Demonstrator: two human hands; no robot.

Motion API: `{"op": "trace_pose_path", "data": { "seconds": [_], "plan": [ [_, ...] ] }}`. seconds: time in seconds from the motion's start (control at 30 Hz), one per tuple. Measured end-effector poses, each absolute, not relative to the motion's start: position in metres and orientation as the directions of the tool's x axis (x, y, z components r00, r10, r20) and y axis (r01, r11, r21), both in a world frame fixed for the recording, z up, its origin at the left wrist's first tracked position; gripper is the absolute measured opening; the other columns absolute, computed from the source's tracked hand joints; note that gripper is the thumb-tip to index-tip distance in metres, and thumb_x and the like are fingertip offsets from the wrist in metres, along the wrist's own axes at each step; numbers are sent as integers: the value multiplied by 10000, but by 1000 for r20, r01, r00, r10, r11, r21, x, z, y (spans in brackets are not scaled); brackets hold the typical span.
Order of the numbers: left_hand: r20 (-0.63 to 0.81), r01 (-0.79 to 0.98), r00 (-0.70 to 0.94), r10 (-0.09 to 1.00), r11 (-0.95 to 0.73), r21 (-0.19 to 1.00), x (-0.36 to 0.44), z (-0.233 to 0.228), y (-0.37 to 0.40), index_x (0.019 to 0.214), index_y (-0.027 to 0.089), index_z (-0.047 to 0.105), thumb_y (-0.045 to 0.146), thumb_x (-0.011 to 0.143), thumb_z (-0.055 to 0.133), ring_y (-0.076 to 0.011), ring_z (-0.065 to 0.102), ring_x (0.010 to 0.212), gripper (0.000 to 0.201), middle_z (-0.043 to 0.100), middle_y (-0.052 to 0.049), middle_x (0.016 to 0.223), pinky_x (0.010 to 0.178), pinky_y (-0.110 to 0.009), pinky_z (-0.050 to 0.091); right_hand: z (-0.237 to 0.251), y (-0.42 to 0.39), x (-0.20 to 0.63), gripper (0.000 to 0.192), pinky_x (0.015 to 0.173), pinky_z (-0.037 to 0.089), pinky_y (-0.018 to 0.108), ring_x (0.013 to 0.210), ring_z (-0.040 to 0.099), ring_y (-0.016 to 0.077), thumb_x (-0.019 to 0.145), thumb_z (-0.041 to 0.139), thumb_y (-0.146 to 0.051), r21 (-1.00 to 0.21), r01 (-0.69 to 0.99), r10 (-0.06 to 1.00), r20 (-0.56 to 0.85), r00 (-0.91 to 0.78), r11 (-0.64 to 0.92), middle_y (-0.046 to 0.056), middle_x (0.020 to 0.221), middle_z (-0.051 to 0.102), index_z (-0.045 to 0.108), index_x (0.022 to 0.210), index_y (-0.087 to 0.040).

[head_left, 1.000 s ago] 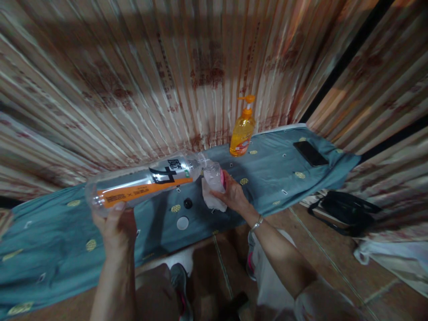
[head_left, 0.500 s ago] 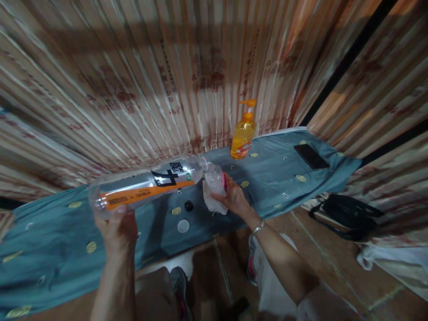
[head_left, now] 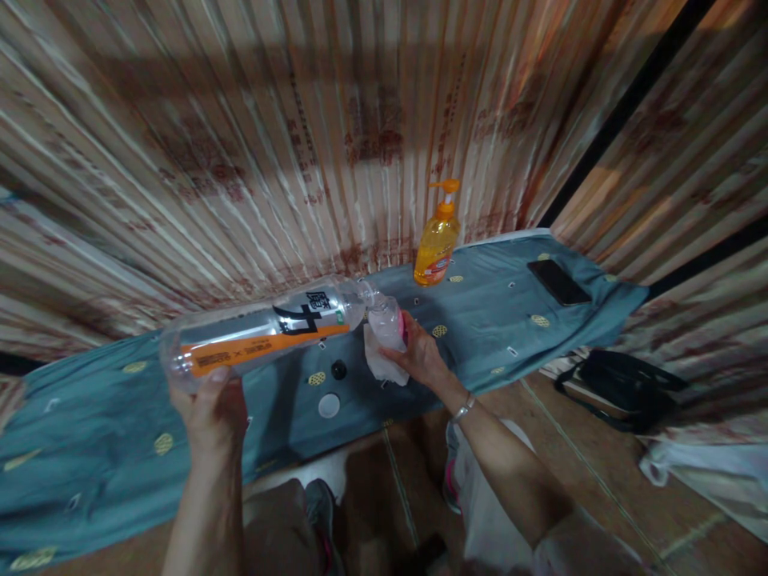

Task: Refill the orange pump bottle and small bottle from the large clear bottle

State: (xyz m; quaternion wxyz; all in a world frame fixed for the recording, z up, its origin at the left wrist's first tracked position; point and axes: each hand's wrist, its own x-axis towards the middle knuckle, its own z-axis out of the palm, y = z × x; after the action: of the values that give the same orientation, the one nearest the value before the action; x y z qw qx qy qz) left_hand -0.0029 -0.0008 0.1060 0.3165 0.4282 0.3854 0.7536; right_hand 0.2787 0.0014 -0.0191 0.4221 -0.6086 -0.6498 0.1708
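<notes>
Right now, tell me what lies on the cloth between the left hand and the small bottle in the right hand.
In the head view, a white cap and a black cap lie on the blue cloth between the left hand and the small bottle.

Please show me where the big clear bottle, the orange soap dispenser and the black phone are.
big clear bottle [head_left: 264, 340], head view, label.
orange soap dispenser [head_left: 436, 248], head view, body.
black phone [head_left: 558, 282], head view, screen.
</notes>
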Motion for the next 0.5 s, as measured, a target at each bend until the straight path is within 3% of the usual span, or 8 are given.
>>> {"op": "trace_pose_path", "data": {
  "seconds": [0.33,0.5],
  "plan": [
    [419,-149,-444,792,-527,837,-3,106,1,881,239,743,284,463,820,-291,681,1107,428,762,-62,1108,992,-441,544,-19,2,280,770,1025,585,546,1204,704,389,810,823,-447,-737,640,932,351,88,217,239,1331,704,531,1443,-120],
    [409,-147,-457,790,-521,841,-5,103,2,930,247,738,314,451,856,-281,675,1112,497,751,-52,1100,975,-417,532,-19,2,279,783,1050,579,520,1236,699,376,795,849,-417,-743,635,932,349,100,211,223,1349,711,528,1451,-137]
  ]
}}
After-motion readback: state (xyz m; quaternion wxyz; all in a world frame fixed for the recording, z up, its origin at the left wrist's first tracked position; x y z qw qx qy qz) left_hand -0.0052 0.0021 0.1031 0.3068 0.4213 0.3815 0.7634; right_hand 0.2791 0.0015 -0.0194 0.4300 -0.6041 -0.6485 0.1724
